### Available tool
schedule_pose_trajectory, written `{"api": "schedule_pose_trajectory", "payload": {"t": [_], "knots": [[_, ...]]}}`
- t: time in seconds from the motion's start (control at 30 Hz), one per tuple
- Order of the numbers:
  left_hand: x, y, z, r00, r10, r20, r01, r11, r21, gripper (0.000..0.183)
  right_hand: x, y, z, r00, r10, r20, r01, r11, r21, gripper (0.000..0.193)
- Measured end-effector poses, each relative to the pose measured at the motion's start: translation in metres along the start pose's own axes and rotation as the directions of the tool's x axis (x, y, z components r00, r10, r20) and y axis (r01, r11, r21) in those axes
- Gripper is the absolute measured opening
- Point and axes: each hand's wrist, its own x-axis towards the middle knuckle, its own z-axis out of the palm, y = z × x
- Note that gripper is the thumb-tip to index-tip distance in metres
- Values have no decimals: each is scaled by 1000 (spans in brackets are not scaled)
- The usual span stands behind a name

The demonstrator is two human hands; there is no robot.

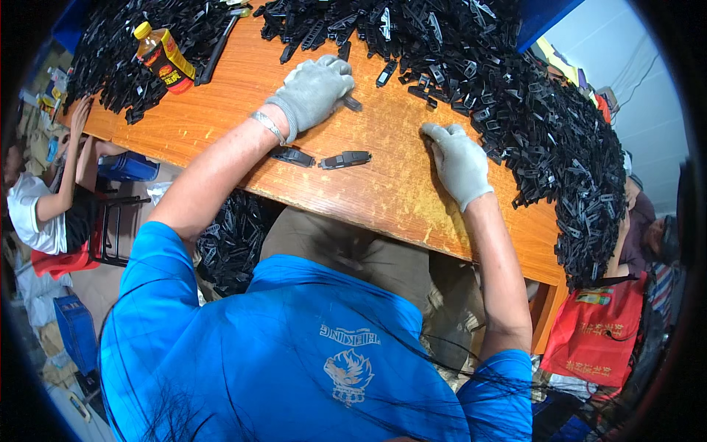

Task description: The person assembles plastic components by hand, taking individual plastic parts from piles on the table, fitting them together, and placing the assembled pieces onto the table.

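My left hand (315, 87), in a grey work glove, is curled over the wooden table (221, 96). A small black plastic part (353, 104) sticks out from under its fingers. My right hand (458, 163), gloved alike, rests farther right with its fingers bent closed; whatever they hold, if anything, is hidden. Between my forearms, near the front edge, lie a long black plastic clip-like piece (346, 160) and a second similar one (294, 156), the latter partly behind my left wrist. A single black piece (386, 74) lies beyond my hands, close to the heap.
A large heap of black plastic parts (508, 96) spreads along the far and right sides. Another heap (110, 66) covers the far left, beside a yellow-capped bottle (166, 59) and a dark-handled tool (219, 48). A red bag (595, 331) hangs right. A person (44, 210) sits at left.
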Motion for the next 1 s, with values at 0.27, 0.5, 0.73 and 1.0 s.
{"api": "schedule_pose_trajectory", "payload": {"t": [0.27, 0.5, 0.73, 1.0], "knots": [[-13, 53, -13, 972, -189, 138, 217, 949, -229, 19, 9, -9, 1, 991, 17, 130, -5, 996, -89, 21], [-24, 42, -5, 948, -240, 208, 291, 919, -267, 15, 26, -30, 7, 996, -18, 87, 10, 996, 89, 18], [-27, 41, 4, 971, -218, 102, 238, 934, -266, 16, 42, -53, 28, 998, 15, -55, 0, 962, 272, 20], [-26, 43, 11, 982, -187, 40, 191, 958, -215, 13, 54, -62, 34, 989, -142, -26, 144, 958, 248, 14]]}}
